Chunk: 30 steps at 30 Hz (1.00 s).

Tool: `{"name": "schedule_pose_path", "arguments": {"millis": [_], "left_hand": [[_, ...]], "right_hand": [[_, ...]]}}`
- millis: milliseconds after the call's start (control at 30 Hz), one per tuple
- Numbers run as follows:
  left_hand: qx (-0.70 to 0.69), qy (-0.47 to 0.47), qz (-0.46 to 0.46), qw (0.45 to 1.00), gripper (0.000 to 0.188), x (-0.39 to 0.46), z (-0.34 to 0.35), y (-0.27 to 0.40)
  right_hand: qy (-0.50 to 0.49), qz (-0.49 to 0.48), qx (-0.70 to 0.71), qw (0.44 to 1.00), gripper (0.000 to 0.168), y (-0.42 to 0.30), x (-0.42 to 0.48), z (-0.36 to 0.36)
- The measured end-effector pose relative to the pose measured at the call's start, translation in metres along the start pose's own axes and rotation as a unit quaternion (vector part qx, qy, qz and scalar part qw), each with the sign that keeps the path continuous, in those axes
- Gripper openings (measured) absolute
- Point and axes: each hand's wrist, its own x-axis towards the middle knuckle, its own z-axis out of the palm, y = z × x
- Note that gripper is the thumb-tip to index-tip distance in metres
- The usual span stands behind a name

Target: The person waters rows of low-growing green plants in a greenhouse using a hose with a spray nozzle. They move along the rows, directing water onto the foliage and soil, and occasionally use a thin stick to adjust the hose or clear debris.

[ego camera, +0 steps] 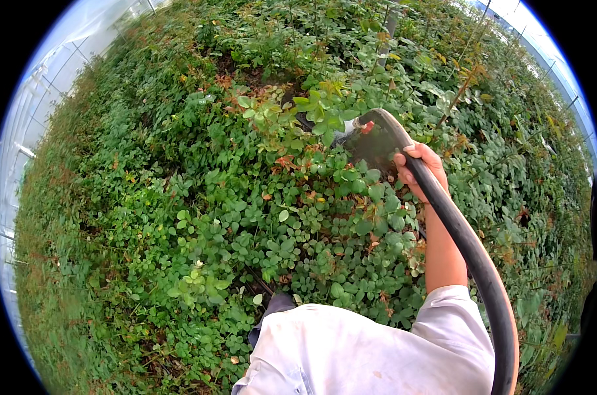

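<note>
My right hand (pixel 423 165) is wrapped around a thick black hose (pixel 449 212) a short way behind its bent end. A small red piece (pixel 367 127) sits at the hose's mouth, and a pale stream of water (pixel 346 131) leaves it toward the leaves. From my hand the hose curves down past my right sleeve and out of the lower edge. Leafy green bushes (pixel 249 207), which look like rose plants, surround my hand and the hose end. My left hand is out of view.
Dense foliage reaches nearly to the rim on all sides. A grey post (pixel 388 37) stands among the plants ahead. Translucent greenhouse sheeting (pixel 56 79) shows at the left. A thin bare reddish stem (pixel 456 98) rises right of the hose. My dark-clad leg (pixel 278 303) is among the leaves.
</note>
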Motion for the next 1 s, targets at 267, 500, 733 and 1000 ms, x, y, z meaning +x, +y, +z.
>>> {"name": "schedule_pose_path", "arguments": {"millis": [267,500,733,1000], "left_hand": [[0.008,0.019,0.01,1.0,0.043,-0.023,0.002,-0.021],[0.018,0.028,0.013,0.999,0.043,-0.039,0.002,-0.034],[0.016,0.029,0.027,0.999,0.044,-0.05,0.0,-0.053],[0.029,0.032,0.039,0.998,0.044,-0.061,-0.002,-0.065]], "right_hand": [[-0.057,-0.026,0.014,0.998,0.023,-0.002,0.018,0.002],[-0.02,-0.02,-0.006,1.0,0.029,0.019,0.002,-0.009],[0.005,-0.029,0.034,0.999,0.025,0.006,-0.03,-0.033],[-0.009,-0.041,0.034,0.999,0.026,-0.001,-0.04,-0.042]]}}
